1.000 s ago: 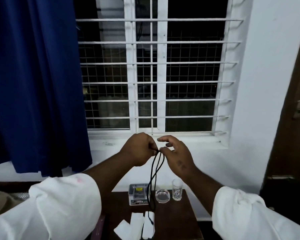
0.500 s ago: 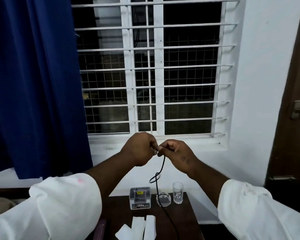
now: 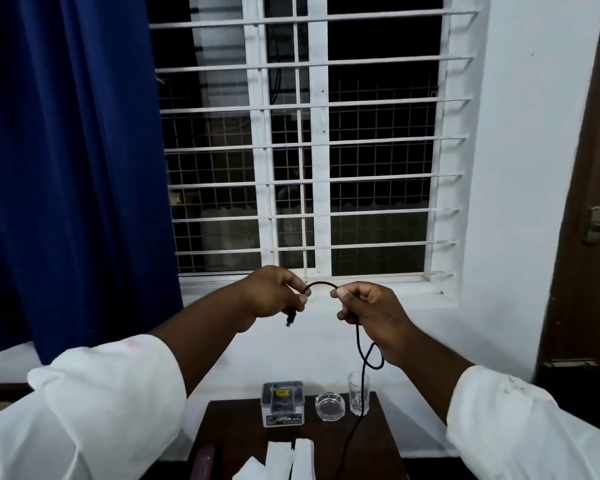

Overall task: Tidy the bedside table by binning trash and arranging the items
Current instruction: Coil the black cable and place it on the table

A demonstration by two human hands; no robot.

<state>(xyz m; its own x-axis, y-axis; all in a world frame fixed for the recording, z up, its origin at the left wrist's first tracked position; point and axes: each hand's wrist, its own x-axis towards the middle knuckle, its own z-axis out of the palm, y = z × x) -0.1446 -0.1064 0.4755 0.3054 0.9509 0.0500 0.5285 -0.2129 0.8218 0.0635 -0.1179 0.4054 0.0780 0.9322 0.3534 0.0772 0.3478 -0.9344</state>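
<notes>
From the head view, the left hand (image 3: 274, 296) and right hand (image 3: 368, 308) each pinch the black cable (image 3: 321, 284), now drawn apart from a half-second ago. Its tail hangs to the bedside table (image 3: 326, 434), so coiling looks restarted.

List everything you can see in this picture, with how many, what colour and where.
thin black cable: one, black, held up between both hands, its tail hanging to the table
dark brown wooden bedside table: one, bottom centre
clear plastic box with yellow label: one, table's back edge, left
clear glass ashtray: one, right of the box
clear drinking glass: one, right of the ashtray
white folded papers: several, table's front
dark blue curtain: one, left
white barred window: one, centre
brown wooden door: one, right edge
left hand: pinching the cable near its plug
right hand: closed on the cable
</notes>
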